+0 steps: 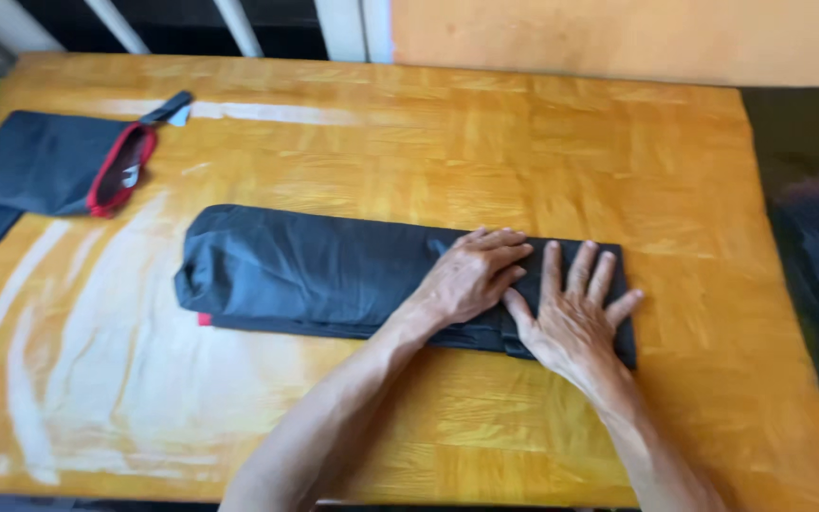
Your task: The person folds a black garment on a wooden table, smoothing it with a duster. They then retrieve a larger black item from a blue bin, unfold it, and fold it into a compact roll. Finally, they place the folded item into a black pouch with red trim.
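A long folded dark grey cloth bundle (296, 270) lies across the middle of the wooden table (523, 142), with a bit of red showing at its lower left corner. My left hand (471, 275) rests flat on the bundle's right part, fingers curled slightly. My right hand (571, 318) presses flat on the bundle's right end, fingers spread, beside the left hand. Neither hand grips anything.
A dark fabric pouch with a red-rimmed opening (68, 163) lies at the table's far left, with a black strap (168, 106) by it. An orange wall (618, 33) stands behind the table. A dark surface (808, 190) borders the table's right edge.
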